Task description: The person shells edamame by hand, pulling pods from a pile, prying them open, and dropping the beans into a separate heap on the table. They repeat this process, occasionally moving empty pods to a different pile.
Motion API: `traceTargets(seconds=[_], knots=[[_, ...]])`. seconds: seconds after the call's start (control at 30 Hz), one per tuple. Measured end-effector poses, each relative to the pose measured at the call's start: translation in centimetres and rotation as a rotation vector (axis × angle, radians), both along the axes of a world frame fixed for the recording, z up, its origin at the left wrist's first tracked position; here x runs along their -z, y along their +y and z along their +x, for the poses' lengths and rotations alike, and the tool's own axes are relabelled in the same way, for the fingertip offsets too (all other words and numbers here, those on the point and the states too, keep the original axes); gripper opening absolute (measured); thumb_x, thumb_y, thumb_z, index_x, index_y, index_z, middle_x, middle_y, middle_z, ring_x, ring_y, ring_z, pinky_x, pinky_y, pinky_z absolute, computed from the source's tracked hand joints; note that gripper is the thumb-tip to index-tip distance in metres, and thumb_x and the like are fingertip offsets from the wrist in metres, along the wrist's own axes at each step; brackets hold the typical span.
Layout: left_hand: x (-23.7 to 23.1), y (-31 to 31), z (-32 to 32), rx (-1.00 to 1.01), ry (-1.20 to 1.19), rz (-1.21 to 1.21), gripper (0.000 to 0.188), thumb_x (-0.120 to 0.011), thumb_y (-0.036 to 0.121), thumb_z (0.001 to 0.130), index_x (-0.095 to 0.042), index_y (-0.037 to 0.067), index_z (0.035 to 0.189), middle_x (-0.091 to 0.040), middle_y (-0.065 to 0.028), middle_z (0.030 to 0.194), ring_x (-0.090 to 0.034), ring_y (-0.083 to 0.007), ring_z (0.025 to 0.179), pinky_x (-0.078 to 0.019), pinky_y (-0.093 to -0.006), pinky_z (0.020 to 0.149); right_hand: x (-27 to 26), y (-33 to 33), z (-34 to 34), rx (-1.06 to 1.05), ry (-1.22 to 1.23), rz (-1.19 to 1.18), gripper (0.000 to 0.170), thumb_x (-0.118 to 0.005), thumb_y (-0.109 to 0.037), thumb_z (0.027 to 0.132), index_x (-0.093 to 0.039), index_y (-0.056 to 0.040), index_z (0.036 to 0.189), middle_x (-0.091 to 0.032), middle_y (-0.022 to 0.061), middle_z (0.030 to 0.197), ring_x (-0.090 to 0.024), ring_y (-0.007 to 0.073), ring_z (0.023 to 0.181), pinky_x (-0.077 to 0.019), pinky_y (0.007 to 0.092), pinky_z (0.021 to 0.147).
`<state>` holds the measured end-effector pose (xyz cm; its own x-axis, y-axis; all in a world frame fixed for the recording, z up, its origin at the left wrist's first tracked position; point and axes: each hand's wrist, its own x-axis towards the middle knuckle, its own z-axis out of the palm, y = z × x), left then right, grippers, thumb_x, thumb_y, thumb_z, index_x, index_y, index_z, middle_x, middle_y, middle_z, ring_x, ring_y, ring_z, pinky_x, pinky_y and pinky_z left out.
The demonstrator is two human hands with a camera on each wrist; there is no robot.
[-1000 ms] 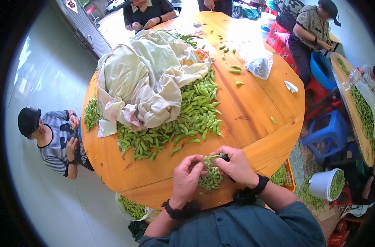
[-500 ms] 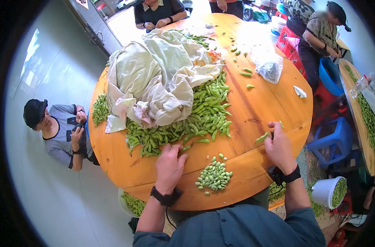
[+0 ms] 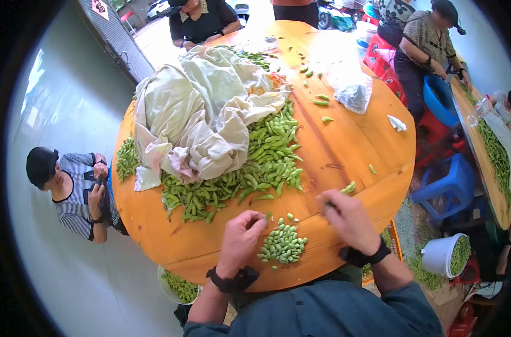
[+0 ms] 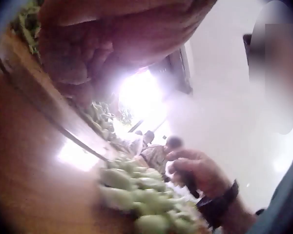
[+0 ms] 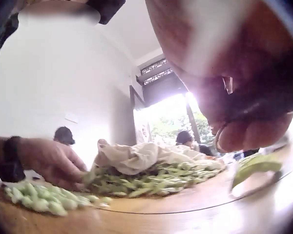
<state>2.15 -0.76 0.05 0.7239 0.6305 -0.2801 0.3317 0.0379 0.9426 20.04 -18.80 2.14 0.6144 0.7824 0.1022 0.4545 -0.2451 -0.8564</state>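
Lower centre, our left hand [image 3: 238,241] curls beside beans [image 3: 283,245], its hold unclear to us; our blurred right hand [image 3: 352,222] grips a dark object [image 4: 189,184].

No txt legible; sign [image 3: 100,8] on door [image 3: 116,48] too sm. to read.

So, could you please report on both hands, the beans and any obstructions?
Left hand beside shelled beans, hold unclear. Right hand gripping dark object. Beans heaped uncovered on table; cloth partly covering pods.
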Motion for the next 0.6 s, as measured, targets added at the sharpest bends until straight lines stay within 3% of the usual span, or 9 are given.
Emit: traceTargets(seconds=[0.07, 0.13, 0.2, 0.3, 0.37, 0.47, 0.5, 0.53, 0.6], knots=[[0.1, -1.1, 1.0, 0.048, -0.017, -0.056, 0.012, -0.064, 0.010, 0.093, -0.066, -0.002, 0.095, -0.062, 0.0028, 0.078, -0.055, -0.0040, 0.069, -0.0444, -0.0183, 0.063, 0.2, 1.1, -1.6, -0.008, 0.065, 0.036, 0.018, -0.058, -0.006, 0.088, -0.059, -0.0007, 0.105, -0.065, 0.0198, 0.084, -0.067, 0.0338, 0.078, -0.0519, 0.0381, 0.069], [0.2, -2.3, 1.8, 0.134, -0.113, -0.064, 0.012, -0.064, 0.009, 0.093, -0.066, -0.002, 0.096, -0.063, 0.0021, 0.081, -0.056, -0.0041, 0.073, -0.0458, -0.0194, 0.065, 0.2, 1.8, -2.3, -0.129, 0.119, 0.050, 0.022, -0.063, -0.007, 0.087, -0.058, -0.0001, 0.108, -0.065, 0.0145, 0.079, -0.066, 0.0236, 0.072, -0.0512, 0.0327, 0.066], [0.6, -2.9, 2.3, 0.175, -0.142, -0.018, 0.013, -0.064, 0.009, 0.093, -0.066, -0.003, 0.099, -0.064, 0.0013, 0.084, -0.057, -0.0047, 0.077, -0.0477, -0.0217, 0.067, 1.9, 2.2, -1.9, -0.145, 0.060, 0.119, 0.019, -0.065, -0.008, 0.086, -0.060, 0.0011, 0.102, -0.065, 0.0157, 0.079, -0.066, 0.0255, 0.072, -0.0514, 0.0333, 0.066], [-0.1, -2.2, 3.1, 0.258, -0.136, 0.292, 0.013, -0.065, 0.008, 0.090, -0.066, -0.002, 0.099, -0.067, -0.0045, 0.084, -0.061, -0.0104, 0.076, -0.0495, -0.0262, 0.068, 2.4, 1.9, -0.6, -0.141, 0.000, 0.125, 0.013, -0.065, -0.008, 0.086, -0.062, 0.0012, 0.095, -0.065, 0.0159, 0.077, -0.066, 0.0259, 0.070, -0.0505, 0.0331, 0.064], [-0.3, -0.4, 3.4, 0.177, -0.091, 0.704, 0.013, -0.064, 0.007, 0.086, -0.067, 0.002, 0.098, -0.067, -0.0166, 0.087, -0.066, -0.0320, 0.078, -0.0518, -0.0358, 0.070, 1.8, 1.2, 0.6, -0.056, -0.054, 0.016, 0.009, -0.065, -0.008, 0.086, -0.063, 0.0007, 0.089, -0.065, 0.0149, 0.075, -0.064, 0.0240, 0.066, -0.0490, 0.0326, 0.061], [-0.1, 1.9, 3.5, 0.179, 0.063, 0.950, 0.021, -0.065, 0.006, 0.083, -0.064, 0.001, 0.103, -0.065, -0.0174, 0.088, -0.065, -0.0266, 0.076, -0.0506, -0.0335, 0.068, 0.8, 0.4, 1.6, -0.018, -0.080, -0.020, 0.011, -0.063, -0.009, 0.086, -0.062, 0.0011, 0.088, -0.065, 0.0183, 0.076, -0.065, 0.0344, 0.070, -0.0507, 0.0391, 0.064], [-0.2, 2.1, 3.5, 0.233, 0.125, 0.944, 0.017, -0.065, 0.007, 0.087, -0.063, 0.000, 0.103, -0.066, -0.0107, 0.088, -0.065, -0.0186, 0.075, -0.0501, -0.0296, 0.066, 0.3, 0.3, 1.7, -0.019, -0.038, -0.029, 0.011, -0.062, -0.010, 0.087, -0.063, 0.0009, 0.089, -0.065, 0.0166, 0.076, -0.065, 0.0302, 0.069, -0.0504, 0.0374, 0.064], [-0.2, 1.8, 3.6, 0.236, 0.119, 0.946, 0.017, -0.065, 0.007, 0.087, -0.063, 0.000, 0.103, -0.066, -0.0107, 0.088, -0.065, -0.0186, 0.075, -0.0501, -0.0296, 0.066, 0.1, 0.3, 1.5, -0.013, -0.042, -0.027, 0.011, -0.062, -0.010, 0.087, -0.063, 0.0009, 0.089, -0.065, 0.0166, 0.076, -0.065, 0.0302, 0.069, -0.0504, 0.0374, 0.064], [-0.5, 0.2, 3.8, 0.234, -0.057, 0.192, 0.014, -0.067, 0.010, 0.090, -0.063, 0.001, 0.100, -0.065, -0.0027, 0.091, -0.063, -0.0100, 0.079, -0.0493, -0.0248, 0.066, 0.1, 0.6, 0.4, -0.049, 0.195, 0.014, 0.012, -0.061, -0.011, 0.089, -0.063, 0.0005, 0.093, -0.066, 0.0150, 0.078, -0.065, 0.0253, 0.069, -0.0499, 0.0358, 0.065]])
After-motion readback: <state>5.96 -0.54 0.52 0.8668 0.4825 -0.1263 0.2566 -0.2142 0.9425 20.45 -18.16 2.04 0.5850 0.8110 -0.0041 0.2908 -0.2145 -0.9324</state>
